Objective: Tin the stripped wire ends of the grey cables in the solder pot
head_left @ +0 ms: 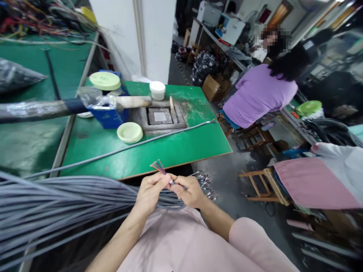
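My left hand (150, 189) is closed, its thumb and fingers pinching the stripped end of a grey cable (172, 182). Thin coloured wires (159, 167) fan out beyond its fingertips, up and to the left. Beside it, my right hand (190, 190) is closed round the cable's grey sheath, just behind the stripped part. Both hands are in front of my body, near the edge of the green table (181, 149). A thick bundle of grey cables (85, 200) runs from the left to below my hands. Several cable ends with bared wires (206, 183) hang to the right of them.
A single grey cable (136, 144) crosses the table diagonally. Behind it are a square metal-rimmed pot (161, 116), a pale green dish (129, 133), a white tub (157, 90) and a blue box (107, 118) under a wrapped hose (42, 109). A person in purple (252, 94) sits at right.
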`<state>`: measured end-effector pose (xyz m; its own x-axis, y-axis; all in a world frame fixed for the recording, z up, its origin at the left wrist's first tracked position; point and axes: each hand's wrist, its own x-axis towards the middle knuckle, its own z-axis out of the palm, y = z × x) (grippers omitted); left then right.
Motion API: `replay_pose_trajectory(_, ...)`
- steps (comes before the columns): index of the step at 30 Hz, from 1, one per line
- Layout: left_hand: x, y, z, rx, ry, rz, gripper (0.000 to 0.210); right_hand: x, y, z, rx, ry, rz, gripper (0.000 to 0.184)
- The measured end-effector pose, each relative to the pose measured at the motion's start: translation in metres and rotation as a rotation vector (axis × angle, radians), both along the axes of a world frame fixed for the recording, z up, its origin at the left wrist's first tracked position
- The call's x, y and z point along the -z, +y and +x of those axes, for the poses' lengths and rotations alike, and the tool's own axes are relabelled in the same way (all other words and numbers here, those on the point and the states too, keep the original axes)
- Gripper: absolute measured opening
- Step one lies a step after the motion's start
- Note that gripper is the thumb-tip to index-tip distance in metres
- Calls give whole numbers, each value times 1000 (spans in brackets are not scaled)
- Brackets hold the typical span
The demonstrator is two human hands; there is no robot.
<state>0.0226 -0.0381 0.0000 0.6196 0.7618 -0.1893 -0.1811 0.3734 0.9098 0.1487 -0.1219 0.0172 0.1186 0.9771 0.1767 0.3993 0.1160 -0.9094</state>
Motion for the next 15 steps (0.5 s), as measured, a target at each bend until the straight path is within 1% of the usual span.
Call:
replay_pose_trajectory(2,-2,0,2,-8,-32,-8,40,0,-2,-1,18,-2,-18,27)
replay_pose_trajectory(4,-5,0,2,-12,-54,-22,42,1,-3,1,56,10,-53,28)
replay_pose_trajectory(8,-8,1,1,-47,-61,-62,28,4,-4,9,112,61,-83,30)
replay_pose_trajectory(10,-9,1,1,-88,-64,-89,26,5,-4,11,120,63,-80,31)
replay_pose_trajectory(15,-9,4,2,-198,-83,-115,20,3,-5,9,135,-25,-82,31)
